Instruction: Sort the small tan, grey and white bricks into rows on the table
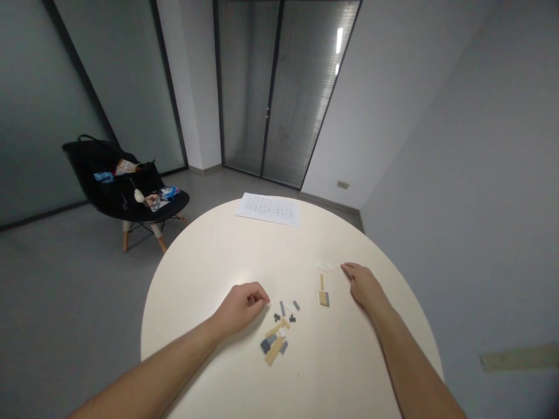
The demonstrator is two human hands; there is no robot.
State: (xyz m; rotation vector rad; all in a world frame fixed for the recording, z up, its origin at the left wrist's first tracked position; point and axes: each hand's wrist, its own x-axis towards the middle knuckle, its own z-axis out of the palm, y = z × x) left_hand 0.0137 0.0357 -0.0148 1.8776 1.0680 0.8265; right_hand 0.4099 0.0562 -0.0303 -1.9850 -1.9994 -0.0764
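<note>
My left hand (pixel 244 305) rests on the round white table with its fingers curled and pressed together; a small pale thing may be at the fingertips, too small to make out. To its right lies a loose pile of tan, grey, dark and white building pieces (pixel 275 343). My right hand (pixel 363 284) lies at the right, its fingertips down by several small white pieces (pixel 325 267). Between the hands, nearer the right one, are a tan strip (pixel 322 281) and a tan and grey block (pixel 324 298).
A printed paper sheet (pixel 268 209) lies at the far edge of the white table (pixel 196 250). Beyond the table at the left stands a black chair (pixel 96 186) with a bag and small packets on it. Walls and glass panels surround the space.
</note>
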